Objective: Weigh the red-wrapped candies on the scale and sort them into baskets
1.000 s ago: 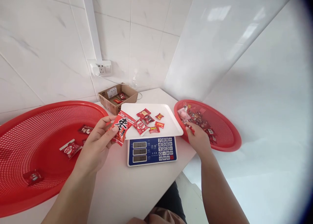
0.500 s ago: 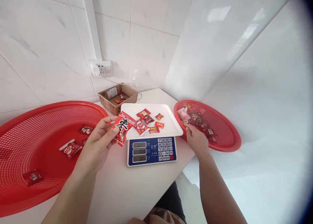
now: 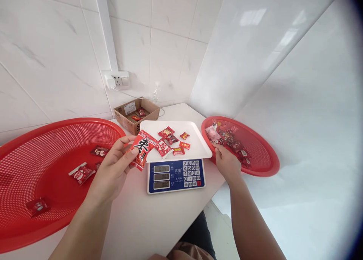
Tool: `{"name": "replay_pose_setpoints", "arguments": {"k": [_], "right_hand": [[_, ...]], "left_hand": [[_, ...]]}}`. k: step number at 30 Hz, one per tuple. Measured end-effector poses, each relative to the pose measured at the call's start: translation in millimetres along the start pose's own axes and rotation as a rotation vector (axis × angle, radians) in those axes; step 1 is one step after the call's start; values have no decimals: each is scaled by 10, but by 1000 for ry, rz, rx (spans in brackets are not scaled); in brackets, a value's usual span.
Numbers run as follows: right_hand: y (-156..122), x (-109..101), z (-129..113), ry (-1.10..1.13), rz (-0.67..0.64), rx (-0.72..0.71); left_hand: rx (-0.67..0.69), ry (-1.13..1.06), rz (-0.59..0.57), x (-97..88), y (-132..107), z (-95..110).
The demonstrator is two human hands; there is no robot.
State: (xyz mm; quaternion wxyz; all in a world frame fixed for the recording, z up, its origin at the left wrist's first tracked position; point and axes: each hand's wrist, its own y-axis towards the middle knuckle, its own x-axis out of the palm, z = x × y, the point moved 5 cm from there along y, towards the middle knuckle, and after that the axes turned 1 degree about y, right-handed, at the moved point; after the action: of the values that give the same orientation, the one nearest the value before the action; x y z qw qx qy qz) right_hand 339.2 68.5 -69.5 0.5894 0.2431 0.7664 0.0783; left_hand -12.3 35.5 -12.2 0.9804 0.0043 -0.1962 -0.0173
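Observation:
My left hand point(image 3: 115, 167) pinches a red snack packet point(image 3: 142, 148) with a large black character on it, held at the left front corner of the scale's white pan point(image 3: 195, 129). Several small red wrapped snacks point(image 3: 178, 150) lie on that pan. Below it, the scale's blue panel point(image 3: 177, 177) shows three displays and a keypad. At the right, my right hand point(image 3: 227, 161) is closed on the near rim of a red basket point(image 3: 263, 165), which is tilted and holds a heap of packets point(image 3: 231, 141).
A larger red basket point(image 3: 65, 124) on the left holds a few packets point(image 3: 81, 173). Behind the scale stand a cardboard box point(image 3: 127, 120) with small packets inside and a clear plastic bottle point(image 3: 155, 92). A wall socket point(image 3: 120, 79) has a plug and cable.

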Motion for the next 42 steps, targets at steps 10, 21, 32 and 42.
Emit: {"name": "replay_pose_setpoints", "arguments": {"k": [10,21,32,42], "right_hand": [[0,-6,-11,17,-46,36],[-1,6,-4,9,-11,3],[-7,-14,-26,-5,-44,27],[35,-26,-36,84,31,-74]], "left_hand": [[-2,-3,20,-4,-2,2],[11,6,14,-12,2,-2],[0,7,3,-9,-1,-7],[-1,1,23,10,-9,0]]}}
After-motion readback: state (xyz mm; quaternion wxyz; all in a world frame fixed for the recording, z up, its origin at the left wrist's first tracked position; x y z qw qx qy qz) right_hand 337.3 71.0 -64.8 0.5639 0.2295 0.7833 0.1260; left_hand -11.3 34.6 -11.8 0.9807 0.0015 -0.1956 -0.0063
